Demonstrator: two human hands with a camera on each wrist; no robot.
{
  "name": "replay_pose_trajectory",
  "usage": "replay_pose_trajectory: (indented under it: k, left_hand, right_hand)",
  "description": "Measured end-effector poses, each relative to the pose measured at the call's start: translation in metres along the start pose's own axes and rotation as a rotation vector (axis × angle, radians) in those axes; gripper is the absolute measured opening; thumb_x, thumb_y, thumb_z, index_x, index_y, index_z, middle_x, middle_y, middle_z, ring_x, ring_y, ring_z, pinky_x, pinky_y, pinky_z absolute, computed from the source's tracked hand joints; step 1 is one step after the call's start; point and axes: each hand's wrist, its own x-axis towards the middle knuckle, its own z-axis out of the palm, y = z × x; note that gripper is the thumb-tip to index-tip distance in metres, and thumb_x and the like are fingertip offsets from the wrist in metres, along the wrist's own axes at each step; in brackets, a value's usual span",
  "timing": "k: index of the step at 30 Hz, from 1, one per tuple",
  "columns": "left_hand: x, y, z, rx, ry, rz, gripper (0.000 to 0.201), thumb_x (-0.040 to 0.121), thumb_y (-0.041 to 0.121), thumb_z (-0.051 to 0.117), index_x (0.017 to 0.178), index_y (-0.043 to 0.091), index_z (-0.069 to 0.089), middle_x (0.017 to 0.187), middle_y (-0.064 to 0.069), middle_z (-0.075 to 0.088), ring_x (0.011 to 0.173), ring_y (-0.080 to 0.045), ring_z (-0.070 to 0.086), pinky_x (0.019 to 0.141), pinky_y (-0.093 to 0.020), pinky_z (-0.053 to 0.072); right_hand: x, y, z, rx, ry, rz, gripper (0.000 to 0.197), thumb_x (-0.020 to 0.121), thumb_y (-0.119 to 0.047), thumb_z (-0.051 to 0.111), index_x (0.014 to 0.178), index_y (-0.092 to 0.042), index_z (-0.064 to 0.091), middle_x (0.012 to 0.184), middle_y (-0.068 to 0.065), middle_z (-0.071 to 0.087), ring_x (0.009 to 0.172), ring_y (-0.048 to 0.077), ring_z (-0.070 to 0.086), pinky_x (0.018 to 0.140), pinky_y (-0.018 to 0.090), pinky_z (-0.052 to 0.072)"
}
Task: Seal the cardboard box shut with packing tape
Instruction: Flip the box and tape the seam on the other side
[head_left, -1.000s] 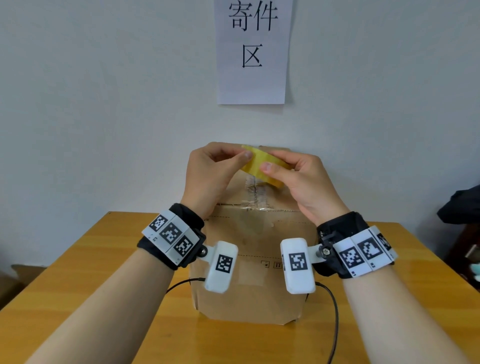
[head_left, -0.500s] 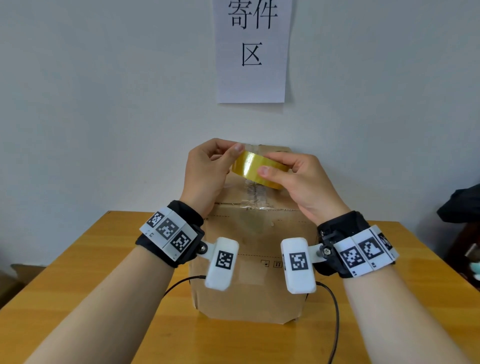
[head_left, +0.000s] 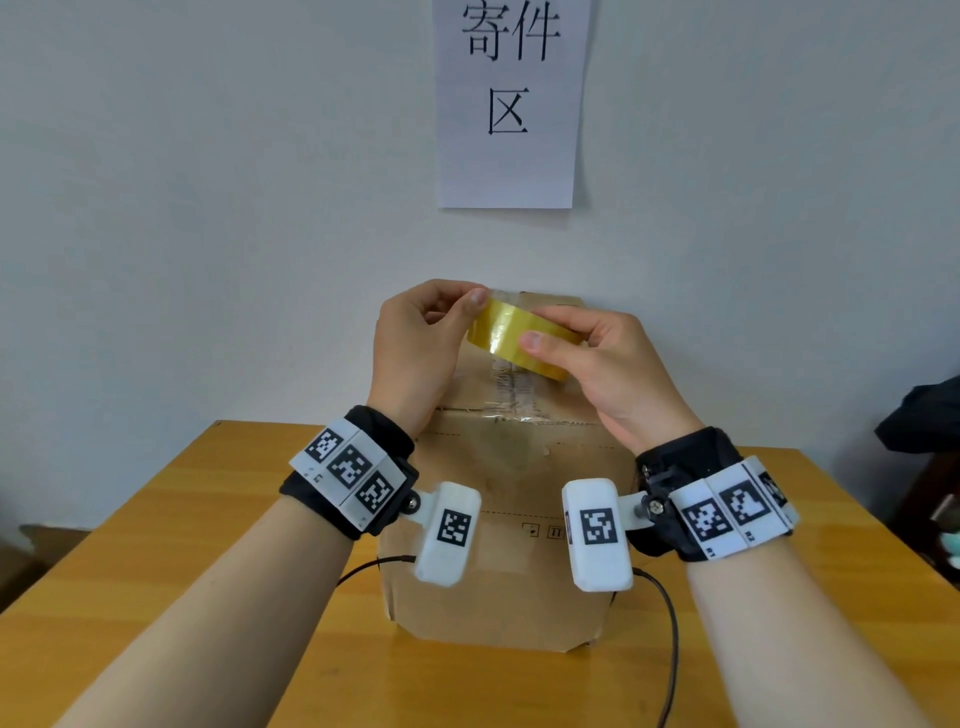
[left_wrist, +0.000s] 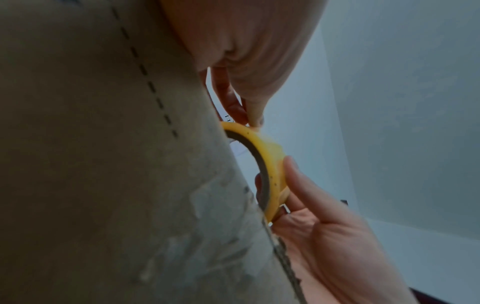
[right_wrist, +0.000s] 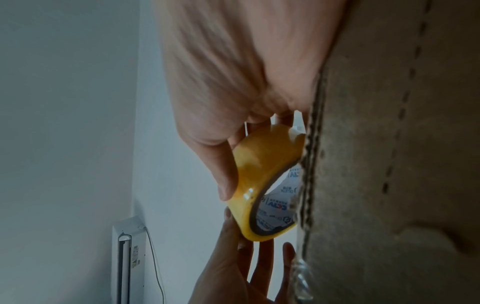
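Note:
A brown cardboard box (head_left: 498, 519) stands on the wooden table (head_left: 156, 545) against the wall, with old clear tape along its top seam (head_left: 511, 389). Above its top I hold a yellow roll of packing tape (head_left: 511, 338) (left_wrist: 270, 164) (right_wrist: 262, 181) in both hands. My right hand (head_left: 597, 358) grips the roll with its thumb on the outer face and fingers behind. My left hand (head_left: 421, 343) pinches the roll's left edge between thumb and forefinger. Whether a loose tape end is lifted I cannot tell.
A paper sign (head_left: 511, 98) hangs on the wall above the box. A dark object (head_left: 924, 415) sits at the right edge. Black cables (head_left: 670, 649) trail from the wrist cameras over the table. A white device (right_wrist: 127, 257) is fixed to the wall.
The roll has turned from edge-on toward flatter and risen slightly. My left thumb has shifted to the roll's upper left edge; both hands stay above the box.

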Motion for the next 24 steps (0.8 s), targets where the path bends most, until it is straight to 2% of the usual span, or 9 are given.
replay_pose_trajectory:
  k: [2,6,10,13,15,18,22,24]
  left_hand:
    - [-0.0001,0.0003,-0.0002,0.009,0.011,0.004,0.011,0.092,0.027,0.069,0.095,0.022,0.078,0.085,0.009,0.075,0.084,-0.006,0.07,0.083,-0.035,0.058]
    - [-0.0051,0.0029,-0.0013,-0.019,-0.007,0.047,0.013,0.086,0.025,0.076,0.098,0.02,0.079,0.093,0.006,0.077,0.091,-0.007,0.071,0.089,-0.032,0.057]
    - [-0.0068,0.0034,-0.0025,-0.003,0.001,0.071,0.009,0.085,0.025,0.077,0.093,0.021,0.08,0.092,0.005,0.077,0.091,-0.01,0.071,0.089,-0.038,0.056]
    - [-0.0068,0.0034,-0.0026,0.006,0.001,0.074,0.008,0.086,0.025,0.077,0.092,0.02,0.08,0.09,0.005,0.077,0.089,-0.011,0.071,0.088,-0.039,0.057]
    - [-0.0064,0.0029,-0.0022,0.019,0.001,0.089,0.008,0.086,0.025,0.076,0.091,0.019,0.079,0.088,0.005,0.076,0.087,-0.01,0.071,0.086,-0.037,0.057]
    - [-0.0047,0.0004,-0.0012,0.057,0.008,0.118,0.007,0.088,0.024,0.074,0.091,0.019,0.077,0.088,0.005,0.075,0.086,-0.009,0.069,0.084,-0.031,0.057]
    - [-0.0013,-0.0032,-0.0001,0.094,-0.008,0.118,0.004,0.091,0.022,0.07,0.092,0.02,0.073,0.091,0.003,0.073,0.084,-0.009,0.066,0.081,-0.025,0.054]
    - [-0.0003,-0.0045,0.0009,0.139,-0.025,0.129,0.005,0.094,0.023,0.066,0.093,0.021,0.07,0.094,0.003,0.071,0.083,-0.006,0.063,0.079,-0.018,0.049]
  right_hand:
    - [0.0001,-0.0005,-0.0003,0.007,0.0,0.006,0.028,0.084,-0.014,0.077,0.112,-0.015,0.075,0.103,0.003,0.076,0.097,0.014,0.07,0.09,0.029,0.055]
    - [0.0028,0.0016,-0.0003,0.032,0.029,0.019,0.031,0.085,-0.017,0.078,0.115,-0.013,0.075,0.107,0.004,0.075,0.102,0.018,0.069,0.091,0.029,0.054]
    - [0.0021,0.0018,0.0002,0.018,0.018,0.009,0.029,0.085,-0.017,0.077,0.114,-0.015,0.076,0.107,0.004,0.076,0.103,0.02,0.069,0.091,0.031,0.055]
    - [0.0016,0.0008,0.0002,0.023,0.012,0.002,0.025,0.085,-0.016,0.077,0.11,-0.017,0.076,0.103,0.003,0.076,0.098,0.018,0.07,0.089,0.03,0.055]
    - [0.002,0.0015,0.0002,0.015,0.01,-0.007,0.024,0.084,-0.017,0.078,0.109,-0.018,0.077,0.101,0.002,0.077,0.096,0.016,0.07,0.085,0.029,0.054]
    - [0.002,0.0027,0.0004,-0.008,0.007,-0.015,0.024,0.084,-0.02,0.078,0.108,-0.02,0.077,0.1,0.0,0.077,0.096,0.016,0.07,0.088,0.031,0.054]
    - [0.0012,0.0036,0.0007,-0.068,0.003,-0.031,0.032,0.082,-0.026,0.077,0.114,-0.019,0.076,0.102,-0.001,0.076,0.099,0.017,0.07,0.094,0.039,0.056]
    - [0.0003,0.0032,0.0009,-0.097,-0.004,-0.04,0.034,0.082,-0.028,0.077,0.115,-0.02,0.076,0.103,-0.003,0.076,0.1,0.017,0.07,0.095,0.042,0.056]
